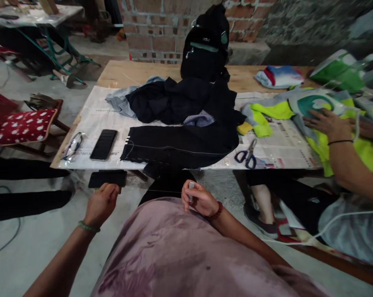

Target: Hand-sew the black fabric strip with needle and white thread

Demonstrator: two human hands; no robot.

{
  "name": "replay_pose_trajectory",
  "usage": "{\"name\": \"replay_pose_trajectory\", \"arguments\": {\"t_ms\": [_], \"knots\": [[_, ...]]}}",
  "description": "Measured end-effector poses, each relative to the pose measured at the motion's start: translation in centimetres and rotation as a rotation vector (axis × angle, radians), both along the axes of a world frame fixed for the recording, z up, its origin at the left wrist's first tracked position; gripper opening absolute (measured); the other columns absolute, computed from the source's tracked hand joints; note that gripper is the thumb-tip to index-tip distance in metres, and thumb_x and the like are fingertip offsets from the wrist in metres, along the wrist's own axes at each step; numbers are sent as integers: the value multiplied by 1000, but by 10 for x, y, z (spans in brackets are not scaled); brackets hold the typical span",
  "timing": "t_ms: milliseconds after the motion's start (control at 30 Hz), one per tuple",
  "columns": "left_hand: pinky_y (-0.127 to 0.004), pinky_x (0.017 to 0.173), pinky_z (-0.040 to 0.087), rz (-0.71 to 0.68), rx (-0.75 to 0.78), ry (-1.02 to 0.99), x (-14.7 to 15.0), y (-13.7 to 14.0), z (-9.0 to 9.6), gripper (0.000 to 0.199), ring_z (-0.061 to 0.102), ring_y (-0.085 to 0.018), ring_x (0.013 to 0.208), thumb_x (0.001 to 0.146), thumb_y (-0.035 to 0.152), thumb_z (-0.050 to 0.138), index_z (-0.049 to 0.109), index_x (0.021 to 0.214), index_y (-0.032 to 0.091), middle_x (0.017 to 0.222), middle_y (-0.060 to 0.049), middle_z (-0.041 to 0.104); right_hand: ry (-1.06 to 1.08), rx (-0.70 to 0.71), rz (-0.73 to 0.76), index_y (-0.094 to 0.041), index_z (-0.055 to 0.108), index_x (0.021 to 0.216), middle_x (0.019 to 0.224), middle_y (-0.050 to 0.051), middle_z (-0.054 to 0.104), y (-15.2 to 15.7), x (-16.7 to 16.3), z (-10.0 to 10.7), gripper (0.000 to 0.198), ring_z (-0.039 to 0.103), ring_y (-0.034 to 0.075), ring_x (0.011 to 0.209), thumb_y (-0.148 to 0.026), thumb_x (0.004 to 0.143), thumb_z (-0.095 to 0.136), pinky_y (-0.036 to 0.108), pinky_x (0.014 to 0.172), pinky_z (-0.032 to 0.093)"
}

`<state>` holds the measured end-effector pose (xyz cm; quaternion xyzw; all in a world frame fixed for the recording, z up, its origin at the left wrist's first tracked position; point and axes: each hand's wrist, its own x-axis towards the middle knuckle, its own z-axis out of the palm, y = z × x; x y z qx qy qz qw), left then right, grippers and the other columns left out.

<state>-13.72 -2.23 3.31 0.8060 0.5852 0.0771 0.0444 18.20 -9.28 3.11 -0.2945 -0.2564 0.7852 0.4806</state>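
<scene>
My left hand (102,202), with a green bracelet at the wrist, is closed in a pinch just below the table's front edge. A thin pale thread (152,191) stretches from its fingertips towards my right hand (201,198). That hand, at my lap, curls round a small pale grey piece (191,191) whose exact kind I cannot make out. Before me on the table lies a black garment leg (177,144), with white stitching along it. Behind it is a heap of dark cloth (180,99). Blue-handled scissors (247,156) rest to the right of the garment.
Newspaper covers part of the wooden table (118,70). A phone (104,144) and eyeglasses (74,145) lie at left; another dark flat object (107,178) shows below the edge. A backpack (205,49) stands behind. At right, a person's hand (329,123) rests on an iron (316,103) over yellow-green cloth.
</scene>
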Motion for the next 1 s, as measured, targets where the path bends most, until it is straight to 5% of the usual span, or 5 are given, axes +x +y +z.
{"name": "replay_pose_trajectory", "arguments": {"t_ms": [767, 1000], "knots": [[-22, 50, 25, 361, -335, 274, -106, -9, -40, 24, 47, -15, 60, 83, 28, 36, 58, 81, 18, 88, -5, 56, 27, -76, 66, -18, 38, 73, 52, -8, 45, -9, 16, 0, 24, 44, 6, 38, -26, 76, 60, 19, 38, 35], [-22, 49, 31, 470, -337, 228, -154, -6, -50, 15, 44, -15, 52, 70, 25, 47, 54, 59, 17, 64, -3, 52, -14, -108, 64, -18, 37, 74, 52, -8, 46, -11, 23, -2, 25, 45, 6, 39, -26, 75, 61, 18, 39, 36]]}}
